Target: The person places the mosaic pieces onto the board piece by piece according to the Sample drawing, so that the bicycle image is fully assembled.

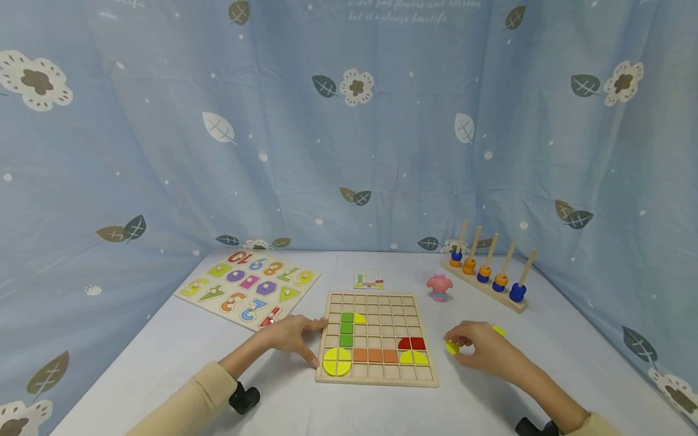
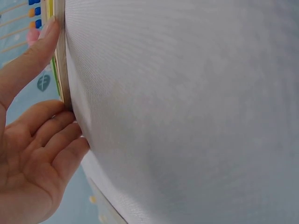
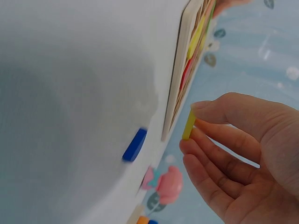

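A wooden grid board (image 1: pixel 376 383) lies on the table, holding a column of green squares (image 1: pixel 346 329), a yellow circle (image 1: pixel 337 361), a row of orange squares (image 1: pixel 375 355), red pieces (image 1: pixel 411 343) and more yellow ones. My left hand (image 1: pixel 289 334) rests against the board's left edge, thumb and fingers spread along it. To the right of the board, my right hand (image 1: pixel 485 348) pinches a small yellow piece (image 3: pixel 189 125) between thumb and fingers. Another yellow piece (image 1: pixel 498 330) lies just behind that hand. A blue piece (image 3: pixel 134 145) shows on the table in the right wrist view.
A small pattern card (image 1: pixel 368 278) lies beyond the board. At left is a number puzzle board (image 1: pixel 218 309). A pink figurine (image 1: pixel 438 287) stands at right, before a wooden peg stand (image 1: pixel 493 292) with blue and orange beads. A patterned curtain (image 1: pixel 349 151) hangs behind.
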